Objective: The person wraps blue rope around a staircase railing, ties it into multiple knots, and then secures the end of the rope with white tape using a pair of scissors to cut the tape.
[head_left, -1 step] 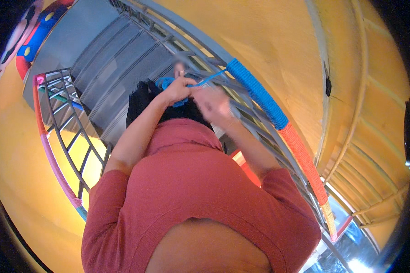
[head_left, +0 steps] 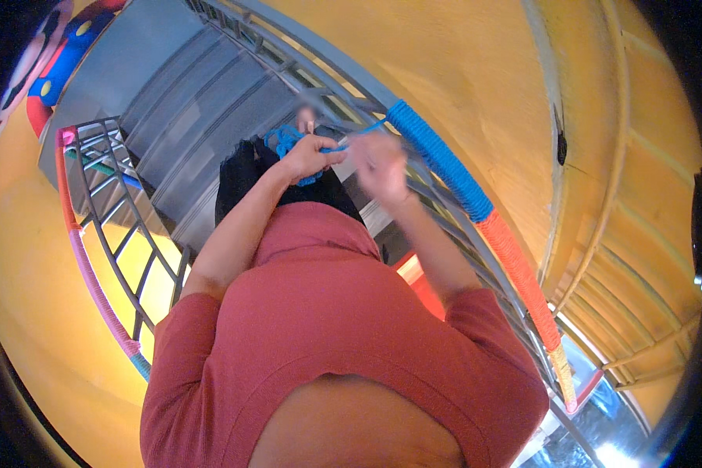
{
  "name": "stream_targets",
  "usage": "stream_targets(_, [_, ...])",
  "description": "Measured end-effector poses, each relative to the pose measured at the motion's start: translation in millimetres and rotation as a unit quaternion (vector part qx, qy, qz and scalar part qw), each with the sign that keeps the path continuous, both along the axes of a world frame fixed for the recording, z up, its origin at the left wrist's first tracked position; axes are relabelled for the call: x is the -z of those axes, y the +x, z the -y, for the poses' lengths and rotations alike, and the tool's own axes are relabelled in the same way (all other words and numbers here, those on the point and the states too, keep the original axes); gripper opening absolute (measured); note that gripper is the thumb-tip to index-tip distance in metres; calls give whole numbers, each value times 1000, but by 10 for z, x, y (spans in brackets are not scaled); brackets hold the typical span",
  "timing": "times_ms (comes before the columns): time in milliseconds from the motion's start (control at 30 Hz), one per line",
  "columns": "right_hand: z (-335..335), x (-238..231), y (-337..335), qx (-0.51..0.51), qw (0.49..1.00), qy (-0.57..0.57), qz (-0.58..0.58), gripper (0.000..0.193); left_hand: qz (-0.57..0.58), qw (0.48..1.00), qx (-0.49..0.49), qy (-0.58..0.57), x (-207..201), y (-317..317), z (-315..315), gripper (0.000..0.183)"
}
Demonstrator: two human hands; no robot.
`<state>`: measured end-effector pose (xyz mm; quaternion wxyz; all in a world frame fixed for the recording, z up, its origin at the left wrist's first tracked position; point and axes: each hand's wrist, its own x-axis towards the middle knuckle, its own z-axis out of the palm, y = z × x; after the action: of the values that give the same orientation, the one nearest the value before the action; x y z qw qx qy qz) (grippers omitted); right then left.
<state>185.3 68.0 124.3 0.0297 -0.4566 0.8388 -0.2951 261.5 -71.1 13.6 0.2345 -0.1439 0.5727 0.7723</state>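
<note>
A loose bundle of blue cord (head_left: 285, 139) hangs at my left hand (head_left: 309, 157), whose fingers are closed on the cord. From there a strand runs right toward the handrail, where a blue cord wrapping (head_left: 437, 160) is wound tightly round the rail in close turns. My right hand (head_left: 379, 164) is at the strand, between my left hand and the wrapped rail. Motion blurs its fingers, so I cannot make out whether they grip the cord.
Below the blue turns, the handrail carries an orange wrapping (head_left: 516, 269). Grey stairs (head_left: 203, 101) lie beyond my hands. On the left stands another railing (head_left: 93, 273) with pink and orange wrapping. A yellow wall (head_left: 476, 70) rises on the right.
My right hand has moved slightly right and up, away from my left hand, toward the rail. My left hand stays nearly in place with the blue cord.
</note>
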Motion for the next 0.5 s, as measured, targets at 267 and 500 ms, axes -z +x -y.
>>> stream_targets(267, [-30,460,-1523,69,849,487,193,57,-21,976,78,-202,-216,-33,116,43])
stream_targets(500, [65,550,-1580,49,841,501,197,55,-107,904,23,-412,-421,65,-73,50])
